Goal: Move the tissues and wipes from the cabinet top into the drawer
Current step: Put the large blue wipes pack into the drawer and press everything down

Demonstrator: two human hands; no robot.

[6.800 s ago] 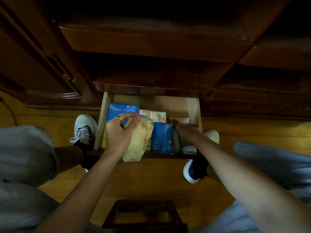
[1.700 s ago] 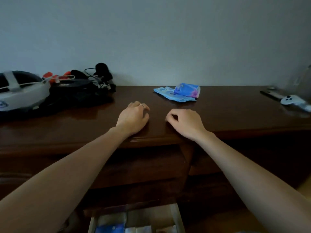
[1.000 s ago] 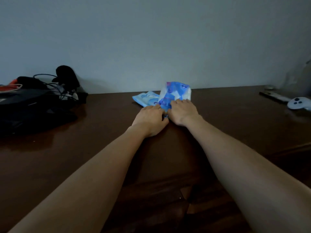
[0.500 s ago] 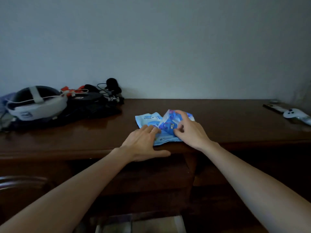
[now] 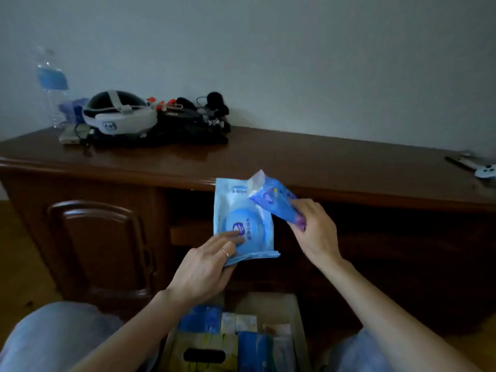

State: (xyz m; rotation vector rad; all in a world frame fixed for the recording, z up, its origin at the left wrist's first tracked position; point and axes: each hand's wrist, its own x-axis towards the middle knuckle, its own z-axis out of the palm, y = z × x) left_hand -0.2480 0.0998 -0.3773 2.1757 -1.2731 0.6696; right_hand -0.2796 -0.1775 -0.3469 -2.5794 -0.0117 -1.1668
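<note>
Head view. My left hand [image 5: 206,267] pinched the lower corner of the wipes [image 5: 241,218], a flat pale-blue pack held upright in the air before the cabinet [image 5: 322,167]. My right hand [image 5: 312,229] gripped the tissues [image 5: 276,201], a darker blue packet tilted against the wipes' upper right edge. Both packs hung above the drawer [image 5: 298,312], which stood open below with packets in it. On the cabinet top, far left: headset [image 5: 120,116], bottle [image 5: 51,84]; far right: controller [image 5: 485,171].

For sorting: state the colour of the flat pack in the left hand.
Light blue flat wipes pack, darker round label; head view.
</note>
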